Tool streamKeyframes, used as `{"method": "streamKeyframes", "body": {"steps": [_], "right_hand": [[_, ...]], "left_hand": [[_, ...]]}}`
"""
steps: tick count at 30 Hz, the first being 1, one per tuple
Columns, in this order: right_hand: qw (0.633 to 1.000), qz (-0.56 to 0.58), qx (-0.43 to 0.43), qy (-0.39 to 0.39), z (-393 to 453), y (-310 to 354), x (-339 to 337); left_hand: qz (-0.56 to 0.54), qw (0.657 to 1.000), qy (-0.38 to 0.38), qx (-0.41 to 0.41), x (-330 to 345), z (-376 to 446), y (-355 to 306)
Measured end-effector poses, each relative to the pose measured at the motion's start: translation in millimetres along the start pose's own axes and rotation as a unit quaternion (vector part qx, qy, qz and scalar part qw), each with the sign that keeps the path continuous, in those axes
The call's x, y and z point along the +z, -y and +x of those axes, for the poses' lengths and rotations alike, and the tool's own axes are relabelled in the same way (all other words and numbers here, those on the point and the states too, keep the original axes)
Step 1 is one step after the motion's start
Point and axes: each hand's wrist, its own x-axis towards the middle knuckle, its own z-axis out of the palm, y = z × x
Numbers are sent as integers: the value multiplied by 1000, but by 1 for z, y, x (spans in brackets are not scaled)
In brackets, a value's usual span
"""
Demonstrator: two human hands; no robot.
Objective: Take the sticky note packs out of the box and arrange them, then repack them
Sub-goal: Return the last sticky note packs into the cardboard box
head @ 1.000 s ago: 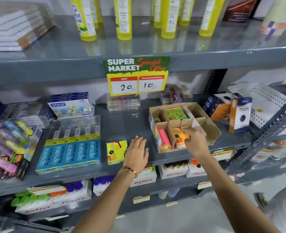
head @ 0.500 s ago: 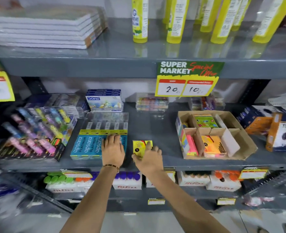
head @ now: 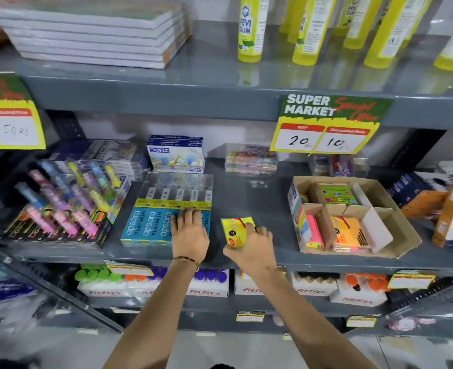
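A brown cardboard box (head: 395, 225) with dividers stands on the right of the middle shelf. It holds a green sticky note pack (head: 336, 194) at the back, a pink pack (head: 314, 231) and an orange pack (head: 349, 235) in front. A yellow sticky note pack (head: 233, 230) lies on the shelf left of the box, and my right hand (head: 252, 249) grips its near right corner. My left hand (head: 189, 233) rests flat, fingers spread, on the blue Apsara pencil packs (head: 151, 225).
Highlighter packs (head: 60, 206) lean at the left. A Doms box (head: 176, 154) and clear cases (head: 250, 158) sit at the back. Dark and orange cartons (head: 451, 217) stand right of the box. Glue bottles (head: 249, 27) and notebooks fill the upper shelf; Fitfizz boxes the lower one.
My right hand left the box and came to the yellow pack on the shelf. My left hand moved left onto the blue pencil packs. The view swung left.
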Motion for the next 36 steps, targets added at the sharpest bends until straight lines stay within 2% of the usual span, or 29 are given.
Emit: {"method": "streamKeyframes", "body": {"steps": [3,5,7,9,12,17,26,32,36], "right_hand": [[994,91,-6,-59,-7,-16,-37],[983,141,-12,-121,-13,-38,-68],[976,148,-8,-162,-16,-66,-97],[976,128,31,-174,-14,-100,-122],[978,100,91,-161,-6,-151,-141],[984,73,94,-136,4,-185,-127],[993,32,83,-78,22,-192,-115],[994,7,62,-90,21,-199,-113],[996,1,64,-64,20,-201,-116]], "left_hand": [[-18,999,-38,-1,1,0,-4],[-47,997,-62,27,3,-1,-21],[-88,991,-70,68,7,-3,-45],[-118,985,-55,116,13,-6,-72],[-127,977,-8,170,30,-13,-109],[-66,981,72,169,57,-22,-128],[-47,982,84,164,60,-23,-126],[-50,981,89,166,61,-23,-126],[-52,981,94,163,60,-23,-126]]}}
